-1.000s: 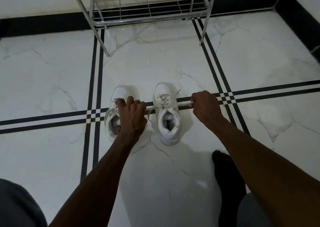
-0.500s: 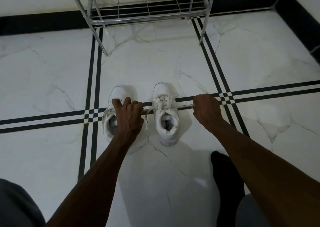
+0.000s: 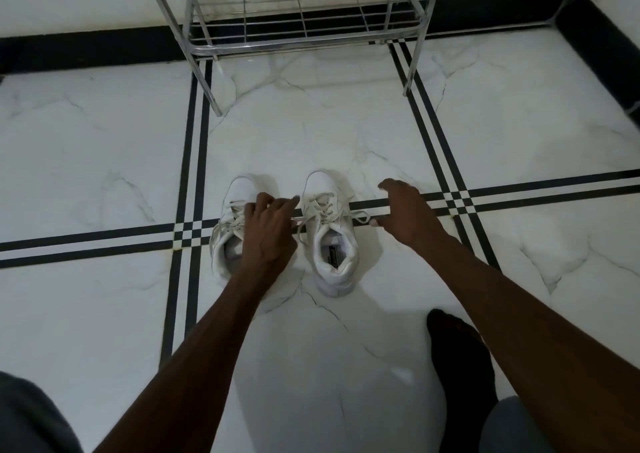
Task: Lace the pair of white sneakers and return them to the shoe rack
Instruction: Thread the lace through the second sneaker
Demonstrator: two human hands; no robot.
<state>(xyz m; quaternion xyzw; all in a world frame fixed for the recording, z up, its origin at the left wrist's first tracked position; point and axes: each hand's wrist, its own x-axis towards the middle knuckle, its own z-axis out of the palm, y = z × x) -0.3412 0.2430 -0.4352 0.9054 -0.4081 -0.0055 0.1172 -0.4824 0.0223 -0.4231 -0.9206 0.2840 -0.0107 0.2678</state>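
Sneakers: right sneaker (image 3: 330, 231) and left sneaker (image 3: 235, 224) side by side on the floor (image 3: 104, 162), well short of the shoe rack (image 3: 298, 40) | your left hand (image 3: 268, 231): over left sneaker, fingers loosely spread, hold on lace unclear | your right hand (image 3: 403, 212): beside right sneaker, grip open, lace (image 3: 360, 218) at thumb.

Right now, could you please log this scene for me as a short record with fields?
setting: marble floor
left sneaker: on floor, partly hidden by left hand
right sneaker: on floor, laced, lace ends loose
left hand: over left sneaker, fingers on lace
right hand: beside right sneaker, fingers spread
shoe rack: beyond the sneakers, bottom shelf bare
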